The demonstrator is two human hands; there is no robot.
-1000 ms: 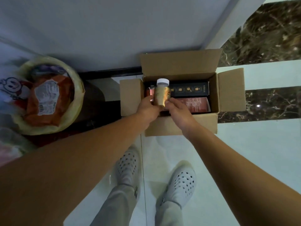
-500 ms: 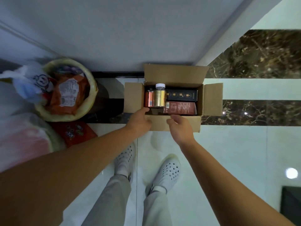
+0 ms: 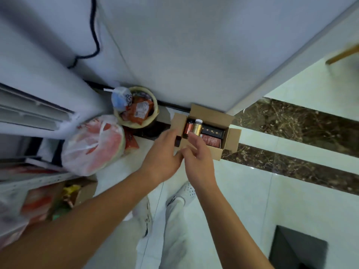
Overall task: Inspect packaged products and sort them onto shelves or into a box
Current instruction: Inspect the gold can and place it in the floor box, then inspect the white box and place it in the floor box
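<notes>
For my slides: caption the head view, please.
Open left hand and right hand above cardboard box holding gold bottle.

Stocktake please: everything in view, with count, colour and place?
cardboard box: one, brown, open on floor by wall
bottle: one, gold, white cap, upright in box
can: one, copper-red, in box left of bottle
black carton: one, in box right of bottle
red carton: one, in box beside black carton
basket: one, yellowish, left of box, holds orange packets
plastic bag: one, white over red, floor left
shoes: two, white, floor
left hand, right hand: two, open, empty, at box's near edge
</notes>
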